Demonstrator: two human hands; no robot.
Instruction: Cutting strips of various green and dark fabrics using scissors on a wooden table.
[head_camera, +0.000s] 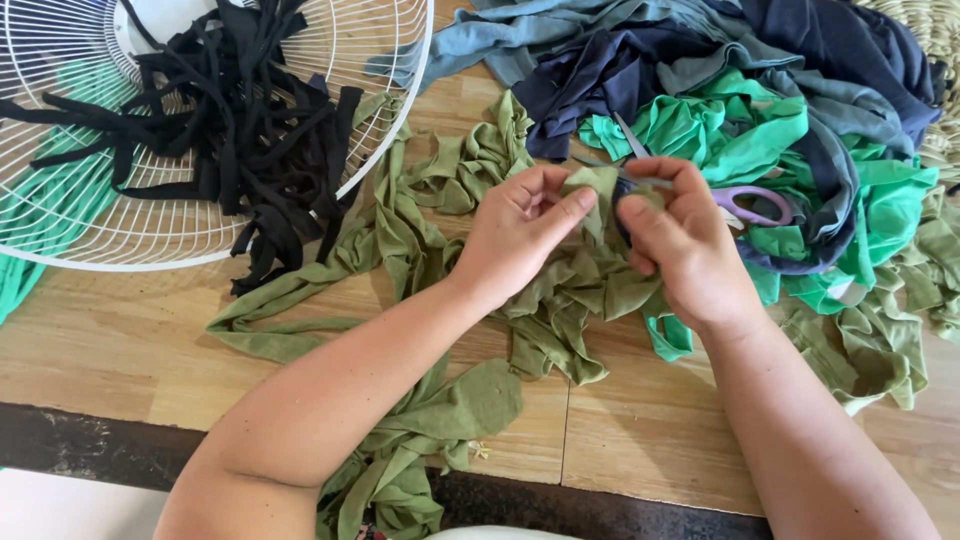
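Both hands: meeting over the olive fabric strip (590, 262)
Left hand (520, 225): pinching the strip's top edge
Right hand (685, 240): gripping it, seemingly with purple-handled scissors (750, 203) behind
Strip axis: trailing toward the person across the counter (120, 350)

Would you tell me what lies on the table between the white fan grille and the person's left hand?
In the head view, olive-green fabric strips lie between the white fan grille and the left hand, over the wooden table.

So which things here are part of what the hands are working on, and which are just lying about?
In hand:
- left hand and right hand, both pinching the olive green fabric strip
- purple-handled scissors, lying just behind the right hand

Lying about:
- white wire fan guard with black fabric strips draped on it
- bright green cloth
- navy and grey-blue cloth pile
- wooden table
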